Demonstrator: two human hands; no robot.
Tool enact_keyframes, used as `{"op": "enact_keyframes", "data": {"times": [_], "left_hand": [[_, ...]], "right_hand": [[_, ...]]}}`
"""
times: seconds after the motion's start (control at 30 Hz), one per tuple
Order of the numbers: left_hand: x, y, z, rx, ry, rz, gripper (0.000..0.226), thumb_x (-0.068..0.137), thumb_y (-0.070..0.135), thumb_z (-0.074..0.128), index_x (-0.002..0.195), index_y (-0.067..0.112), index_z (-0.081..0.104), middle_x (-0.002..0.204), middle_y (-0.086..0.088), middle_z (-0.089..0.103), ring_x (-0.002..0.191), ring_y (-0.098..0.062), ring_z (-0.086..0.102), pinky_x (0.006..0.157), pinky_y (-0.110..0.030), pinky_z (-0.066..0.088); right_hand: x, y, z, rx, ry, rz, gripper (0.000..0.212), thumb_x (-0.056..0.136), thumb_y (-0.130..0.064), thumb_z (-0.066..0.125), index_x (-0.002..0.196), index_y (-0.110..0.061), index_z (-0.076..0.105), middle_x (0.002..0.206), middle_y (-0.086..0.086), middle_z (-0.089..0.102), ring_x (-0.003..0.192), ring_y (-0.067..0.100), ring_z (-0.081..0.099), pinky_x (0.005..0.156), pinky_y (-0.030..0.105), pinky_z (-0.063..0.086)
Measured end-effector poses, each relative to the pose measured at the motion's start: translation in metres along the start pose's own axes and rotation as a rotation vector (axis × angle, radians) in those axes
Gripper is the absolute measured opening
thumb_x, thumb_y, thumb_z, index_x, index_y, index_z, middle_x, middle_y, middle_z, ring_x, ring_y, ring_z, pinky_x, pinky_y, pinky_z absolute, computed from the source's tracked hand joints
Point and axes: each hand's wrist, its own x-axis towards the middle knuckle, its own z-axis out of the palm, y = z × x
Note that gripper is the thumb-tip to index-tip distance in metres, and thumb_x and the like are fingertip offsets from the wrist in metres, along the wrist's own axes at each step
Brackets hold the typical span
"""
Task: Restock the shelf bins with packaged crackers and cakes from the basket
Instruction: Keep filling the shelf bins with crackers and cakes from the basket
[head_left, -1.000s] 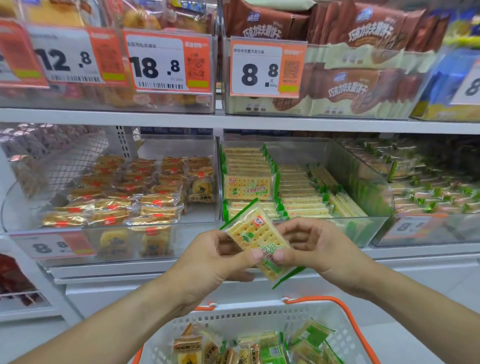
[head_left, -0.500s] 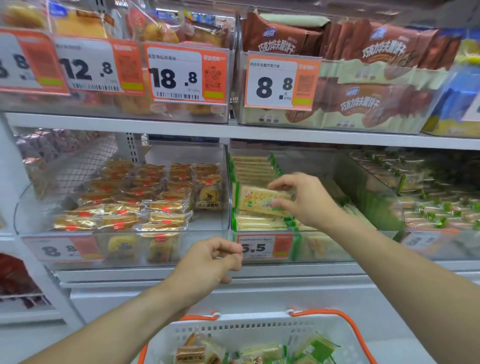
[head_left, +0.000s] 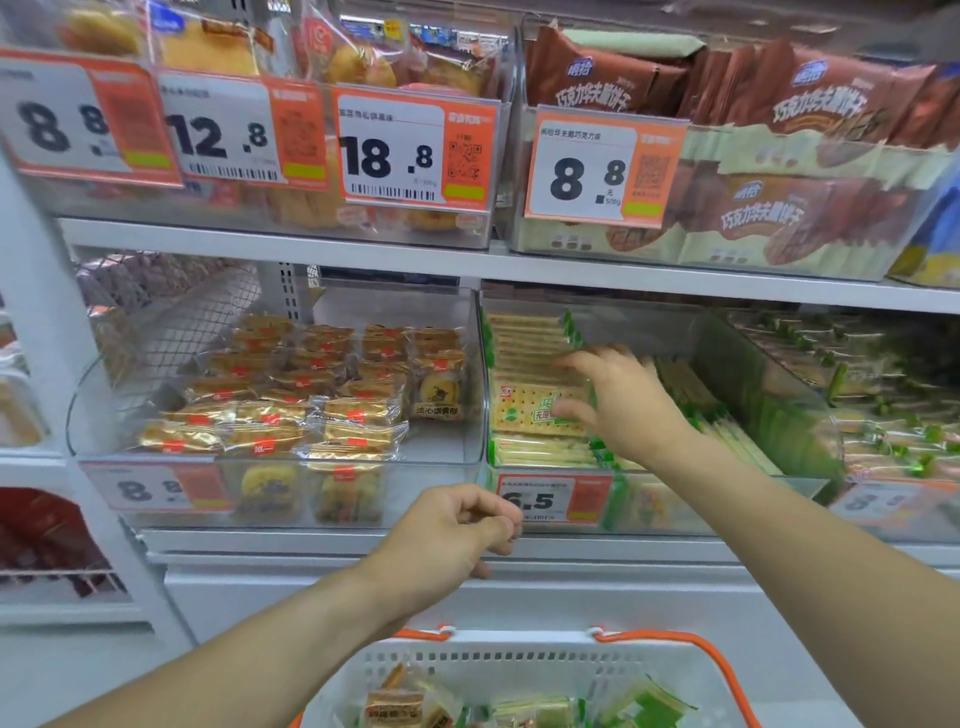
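Observation:
A green-and-cream cracker pack (head_left: 527, 410) stands at the front of the cracker rows in the clear middle bin (head_left: 737, 358). My right hand (head_left: 631, 410) reaches into that bin, thumb on the pack's face and fingers over its top edge. My left hand (head_left: 447, 540) hangs loosely curled with nothing in it, in front of the 6.5 price tag (head_left: 545, 501). The white basket (head_left: 519, 657) with orange handles sits below, holding several cracker and cake packs (head_left: 400, 709).
A clear bin (head_left: 457, 322) to the left holds gold-wrapped cakes (head_left: 291, 395). Another bin of green-trimmed packs (head_left: 893, 395) stands at the right. The upper shelf (head_left: 363, 257) carries bins with bread and brown wafer bags (head_left: 779, 208).
My right hand carried the cracker pack from above the basket into the middle bin and set it against the stack. My left hand let go of it and dropped back, curled.

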Motion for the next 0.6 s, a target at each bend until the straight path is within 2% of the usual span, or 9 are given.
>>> {"op": "enact_keyframes", "data": {"times": [0.07,0.17,0.23,0.27,0.4,0.5,0.6], "left_hand": [[0.001,0.0,-0.001,0.016,-0.005,-0.006,0.012,0.097,0.01,0.061,0.098,0.012,0.073,0.099,-0.005,0.076,0.094,-0.018,0.073,0.078,-0.031,0.058],[0.002,-0.004,-0.002,0.151,-0.053,-0.021,0.011,0.098,0.015,0.061,0.1,0.009,0.07,0.097,-0.007,0.075,0.081,-0.017,0.071,0.066,-0.027,0.054],[0.004,-0.011,-0.004,0.305,-0.139,-0.063,0.014,0.099,0.018,0.058,0.102,0.007,0.067,0.094,-0.006,0.074,0.071,-0.014,0.069,0.06,-0.027,0.051],[0.004,-0.014,-0.005,0.404,-0.188,-0.084,0.016,0.099,0.02,0.058,0.102,0.007,0.066,0.094,-0.005,0.074,0.068,-0.015,0.068,0.059,-0.028,0.05],[0.008,-0.028,-0.013,0.829,-0.372,-0.148,0.019,0.098,0.03,0.055,0.098,0.014,0.065,0.094,-0.002,0.076,0.063,-0.012,0.069,0.071,-0.034,0.058],[0.007,-0.033,-0.016,0.944,-0.444,-0.213,0.023,0.1,0.03,0.053,0.104,0.012,0.065,0.095,-0.001,0.075,0.062,-0.014,0.068,0.056,-0.027,0.05],[0.004,-0.032,-0.017,1.002,-0.497,-0.264,0.029,0.103,0.034,0.05,0.112,0.009,0.064,0.097,0.0,0.073,0.069,-0.017,0.068,0.056,-0.025,0.047]], "right_hand": [[-0.008,0.0,-0.005,0.028,0.162,-0.05,0.041,0.089,-0.042,0.071,0.125,-0.022,0.063,0.118,-0.001,0.06,0.118,0.023,0.05,0.101,0.045,0.036],[-0.033,-0.012,-0.012,0.203,0.499,-0.212,0.014,0.093,-0.023,0.07,0.098,-0.011,0.066,0.093,-0.006,0.054,0.09,0.013,0.051,0.082,0.024,0.04],[-0.057,-0.025,-0.006,0.308,0.592,-0.276,0.01,0.095,-0.016,0.065,0.089,-0.008,0.063,0.084,-0.003,0.053,0.078,0.011,0.047,0.072,0.018,0.037],[-0.069,-0.032,0.001,0.369,0.579,-0.29,0.012,0.096,-0.017,0.062,0.088,-0.008,0.062,0.081,-0.003,0.052,0.074,0.01,0.046,0.069,0.017,0.037],[-0.128,-0.047,0.058,0.504,0.32,-0.314,0.019,0.098,-0.023,0.053,0.085,-0.01,0.058,0.076,0.0,0.052,0.067,0.015,0.047,0.06,0.027,0.04],[-0.171,-0.054,0.106,0.475,0.014,-0.294,0.021,0.099,-0.03,0.048,0.086,-0.016,0.057,0.076,-0.003,0.053,0.066,0.015,0.049,0.06,0.032,0.041],[-0.2,-0.062,0.149,0.44,-0.343,-0.099,0.016,0.097,-0.039,0.048,0.091,-0.025,0.055,0.076,-0.013,0.05,0.066,0.006,0.048,0.066,0.032,0.044]]}}
